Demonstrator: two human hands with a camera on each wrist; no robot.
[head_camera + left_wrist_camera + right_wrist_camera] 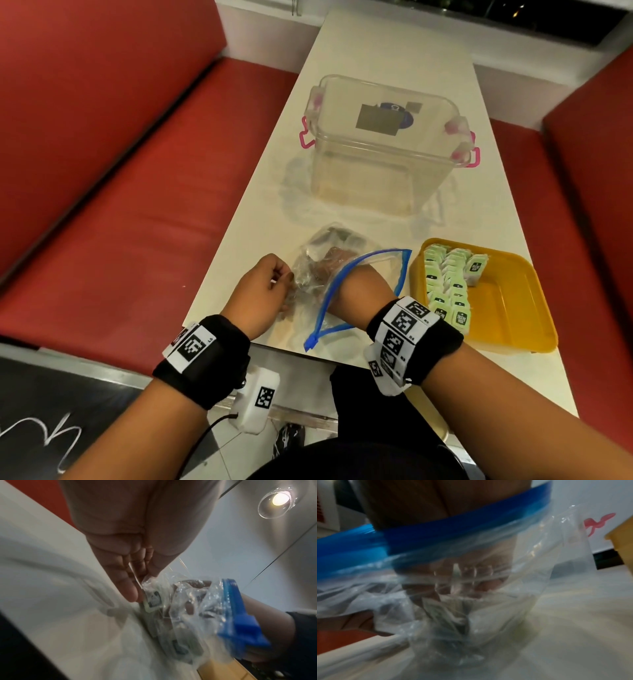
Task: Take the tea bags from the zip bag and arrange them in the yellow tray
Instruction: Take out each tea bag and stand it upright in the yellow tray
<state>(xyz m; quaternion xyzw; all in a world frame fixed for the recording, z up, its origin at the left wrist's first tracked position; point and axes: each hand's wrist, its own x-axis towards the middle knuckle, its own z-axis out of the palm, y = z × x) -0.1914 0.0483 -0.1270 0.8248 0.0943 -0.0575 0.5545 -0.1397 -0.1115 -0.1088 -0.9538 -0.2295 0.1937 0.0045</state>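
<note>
Roughly half done — yellow tray [513, 308] at 3 o'clock holds rows of tea bags [448, 287] on its left side, more remain in the zip bag [329, 274]; left hand [260, 291] pinches the bag's film, right hand [329, 270] is wrist-deep inside, grip unclear.

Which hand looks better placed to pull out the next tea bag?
Probably the right hand: it is already inside the zip bag, among the tea bags, and nearer the yellow tray. The left hand pinches the bag from outside, steadying it.
</note>
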